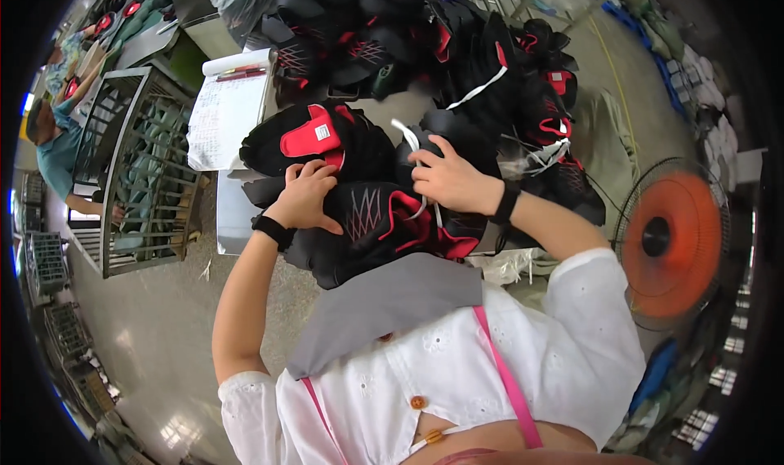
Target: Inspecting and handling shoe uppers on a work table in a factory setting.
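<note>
In front of me on the work table lies a black shoe upper point(363, 212) with red lining and a crossed grey pattern on its side. My left hand point(306, 195) grips it near the toe, thumb on the patterned side and fingers curled over the far edge. A white shoelace point(406, 134) loops up from the opening and passes under the fingers of my right hand point(453, 179), which are bent around it; the exact pinch is hidden. Just beyond my left hand sits another black upper point(363, 142) with a red tongue point(314, 134) bearing a white label.
A heap of black-and-red uppers point(351, 40) covers the table's far side. A notepad point(233, 110) with pens lies at the left. Beyond it stand a slatted metal rack cart point(151, 179) and a person in a blue shirt point(59, 151). An orange fan point(674, 240) stands close by my right.
</note>
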### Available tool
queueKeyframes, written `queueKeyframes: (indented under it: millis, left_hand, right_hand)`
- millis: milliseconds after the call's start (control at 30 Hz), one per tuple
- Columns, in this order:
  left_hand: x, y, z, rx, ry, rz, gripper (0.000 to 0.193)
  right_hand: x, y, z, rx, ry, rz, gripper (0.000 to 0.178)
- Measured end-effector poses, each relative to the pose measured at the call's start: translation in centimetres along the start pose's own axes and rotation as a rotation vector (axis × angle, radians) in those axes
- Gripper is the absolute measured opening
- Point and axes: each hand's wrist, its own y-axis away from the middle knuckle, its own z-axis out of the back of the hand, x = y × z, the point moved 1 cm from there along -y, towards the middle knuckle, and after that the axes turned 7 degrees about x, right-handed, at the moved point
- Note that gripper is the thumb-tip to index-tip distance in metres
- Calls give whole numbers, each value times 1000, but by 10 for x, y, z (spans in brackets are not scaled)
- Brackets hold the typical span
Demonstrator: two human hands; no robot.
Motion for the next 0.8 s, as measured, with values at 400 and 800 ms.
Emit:
queueKeyframes:
  millis: [400,800]
  left_hand:
    - [-1,-3,2,28,-2,69,79]
    - [-10,0,-3,-31,-95,61,79]
  right_hand:
    - [-42,9,14,-66,-1026,-541,25]
    - [-150,27,90,-459,-1012,-654,28]
